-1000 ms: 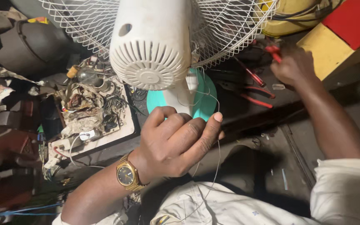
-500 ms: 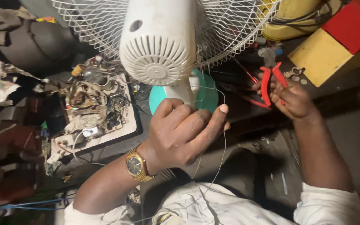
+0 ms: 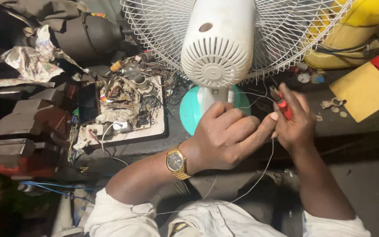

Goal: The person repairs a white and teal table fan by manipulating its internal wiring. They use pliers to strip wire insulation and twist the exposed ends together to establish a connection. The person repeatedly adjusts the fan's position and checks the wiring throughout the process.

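A white table fan (image 3: pixel 219 48) with a wire grille stands on a teal round base (image 3: pixel 190 115), its motor housing facing me. My left hand (image 3: pixel 229 135), with a gold wristwatch (image 3: pixel 176 163), is closed in front of the fan's neck and pinches a thin white wire (image 3: pixel 259 177) that runs down to my lap. My right hand (image 3: pixel 295 120) is close beside it, fingertips almost touching, and grips red-handled pliers (image 3: pixel 281 103) that point up toward the grille.
A tray of tangled wires and scrap parts (image 3: pixel 126 107) lies to the left of the fan. A dark motor (image 3: pixel 91 35) and crumpled paper (image 3: pixel 31 61) sit at back left. A yellow jerrycan (image 3: pixel 352 30) and a yellow and red box (image 3: pixel 369 87) stand at right.
My right hand has come back from the tools at the far right with the red-handled pliers and now meets my left hand at the wire. The view has shifted slightly.
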